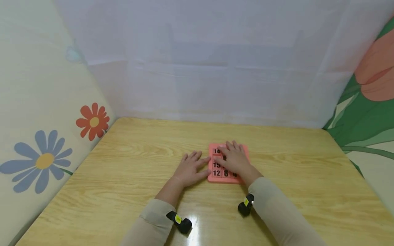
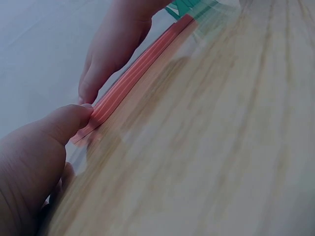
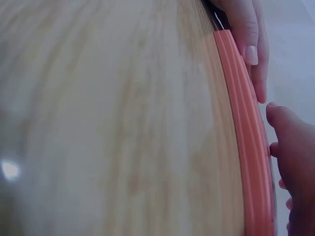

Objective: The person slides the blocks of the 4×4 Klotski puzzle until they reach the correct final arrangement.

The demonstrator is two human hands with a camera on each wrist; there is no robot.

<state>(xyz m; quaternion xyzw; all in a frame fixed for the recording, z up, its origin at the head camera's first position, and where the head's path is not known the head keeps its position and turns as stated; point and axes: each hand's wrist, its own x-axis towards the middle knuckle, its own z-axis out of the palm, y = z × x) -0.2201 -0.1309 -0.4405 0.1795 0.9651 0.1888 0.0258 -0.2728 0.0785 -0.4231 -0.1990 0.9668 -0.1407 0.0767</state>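
A pink number slide puzzle (image 1: 217,173) lies flat on the wooden table, with black numerals such as 14, 15, 12 and 8 on its tiles. My left hand (image 1: 191,171) is at its left edge, thumb and forefinger touching the frame with the fingers fairly straight. Over the tiles spreads my right hand (image 1: 235,160), its fingertips on or just above them; it hides part of the numbers. The left wrist view shows the left thumb (image 2: 71,115) against the pink side (image 2: 133,73). In the right wrist view the right hand (image 3: 298,152) hovers along the puzzle's top.
The wooden table (image 1: 123,164) stretches out around the puzzle. Behind it hangs a white cloth (image 1: 215,85). Flower-printed cloth walls (image 1: 34,95) stand at the left and right. Each sleeve carries a small black wrist camera (image 1: 184,225).
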